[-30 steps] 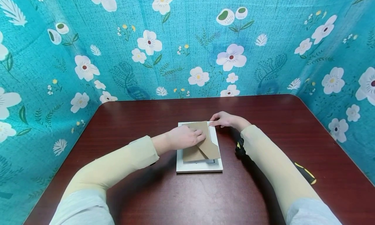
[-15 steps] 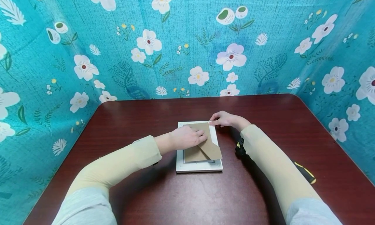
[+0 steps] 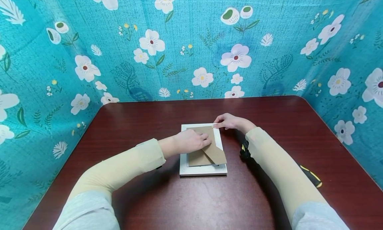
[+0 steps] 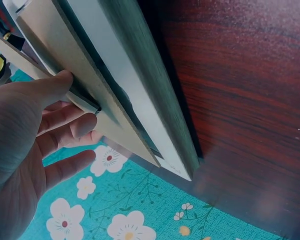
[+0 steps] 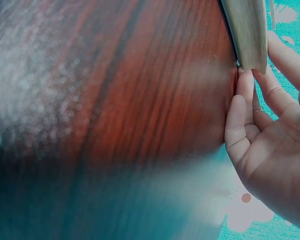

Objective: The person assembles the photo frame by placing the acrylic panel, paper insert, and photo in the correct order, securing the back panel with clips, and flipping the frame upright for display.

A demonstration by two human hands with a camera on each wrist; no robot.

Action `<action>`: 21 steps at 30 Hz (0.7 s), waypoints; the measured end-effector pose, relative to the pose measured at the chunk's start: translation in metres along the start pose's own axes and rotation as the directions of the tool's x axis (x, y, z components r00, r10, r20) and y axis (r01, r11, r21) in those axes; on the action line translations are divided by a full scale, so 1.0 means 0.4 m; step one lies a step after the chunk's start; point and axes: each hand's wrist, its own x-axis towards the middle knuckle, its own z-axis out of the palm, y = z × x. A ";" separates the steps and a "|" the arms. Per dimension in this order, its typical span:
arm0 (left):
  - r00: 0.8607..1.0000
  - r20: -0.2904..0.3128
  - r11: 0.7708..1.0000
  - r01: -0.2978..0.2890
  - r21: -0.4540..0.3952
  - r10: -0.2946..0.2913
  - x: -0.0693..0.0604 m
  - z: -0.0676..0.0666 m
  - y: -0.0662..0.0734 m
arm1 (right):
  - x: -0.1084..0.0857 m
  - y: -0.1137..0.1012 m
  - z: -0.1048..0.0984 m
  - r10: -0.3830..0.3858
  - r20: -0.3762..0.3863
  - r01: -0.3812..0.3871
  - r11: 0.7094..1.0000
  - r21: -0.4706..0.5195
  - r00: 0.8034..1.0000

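Note:
A white picture frame (image 3: 203,171) lies on the dark red table, its long sides running away from me. On it is a brown backing board (image 3: 198,158) with a fold-out stand leg (image 3: 217,153) slanting across it. My left hand (image 3: 191,140) reaches over the board from the left. In the left wrist view, its thumb and fingers pinch the stand leg near a small dark hinge (image 4: 98,110). My right hand (image 3: 226,121) holds the frame's far right corner. The right wrist view shows the fingers around that corner (image 5: 247,40), the thumb on one side.
A black and yellow tool handle (image 3: 312,176) lies to the right of my right forearm. Another black and yellow object (image 3: 245,150) sits beside my right wrist, partly hidden by the sleeve. A turquoise flowered cloth (image 3: 191,50) hangs behind the table (image 3: 143,113) and along its sides.
The backing board has slid slightly toward me and to the right on the frame, with my left hand moving along. My right hand stays at the corner.

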 end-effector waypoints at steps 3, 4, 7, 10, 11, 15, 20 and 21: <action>1.000 0.008 1.000 0.001 -0.007 -0.001 0.000 0.001 0.001 | 0.000 0.000 0.000 0.001 0.002 -0.001 1.000 -0.001 1.000; 1.000 0.012 1.000 0.002 -0.011 -0.002 0.000 0.001 0.001 | -0.001 -0.001 -0.001 0.002 0.003 -0.002 1.000 -0.002 1.000; 1.000 0.014 1.000 0.004 -0.024 -0.003 0.000 0.003 0.001 | -0.001 -0.002 -0.001 0.001 0.004 -0.001 1.000 -0.010 1.000; 1.000 0.011 1.000 0.007 -0.027 -0.007 0.000 0.004 0.001 | 0.000 -0.002 -0.002 0.004 0.004 -0.004 1.000 -0.011 1.000; 1.000 0.010 1.000 0.008 -0.028 -0.007 0.000 0.004 0.001 | 0.002 -0.002 -0.001 0.007 0.002 -0.007 1.000 -0.011 1.000; 1.000 0.016 1.000 0.013 -0.025 -0.012 0.000 0.002 0.002 | 0.002 0.000 0.000 0.009 -0.001 -0.009 1.000 -0.011 1.000; 0.999 0.031 0.999 0.016 -0.030 -0.015 -0.002 -0.003 0.003 | -0.002 -0.002 0.001 0.008 -0.005 -0.008 1.000 -0.019 1.000; 0.999 0.036 0.999 0.016 -0.034 -0.015 -0.002 -0.003 0.003 | -0.003 -0.003 0.001 0.006 -0.004 -0.006 1.000 -0.020 1.000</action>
